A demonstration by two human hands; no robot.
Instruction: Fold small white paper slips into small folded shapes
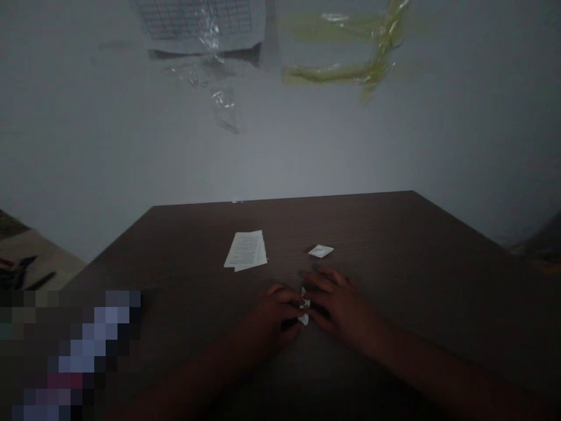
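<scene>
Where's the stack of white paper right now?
In the head view, the stack of white paper lies on the dark table, left of a small folded paper and just beyond the left hand.

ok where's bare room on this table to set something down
The table has room right of the right hand and small paper, and left of the paper stack. It's crowded between the left hand and right hand, around the folded paper.

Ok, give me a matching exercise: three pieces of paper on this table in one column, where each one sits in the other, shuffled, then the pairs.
Things:
1. white paper scrap
2. stack of white paper sheets
3. small folded white paper

Places on the dark wooden table:
A. right of the stack
B. between the left hand and right hand
C. left of the small folded paper

Pairs: 1-B, 2-C, 3-A
</scene>
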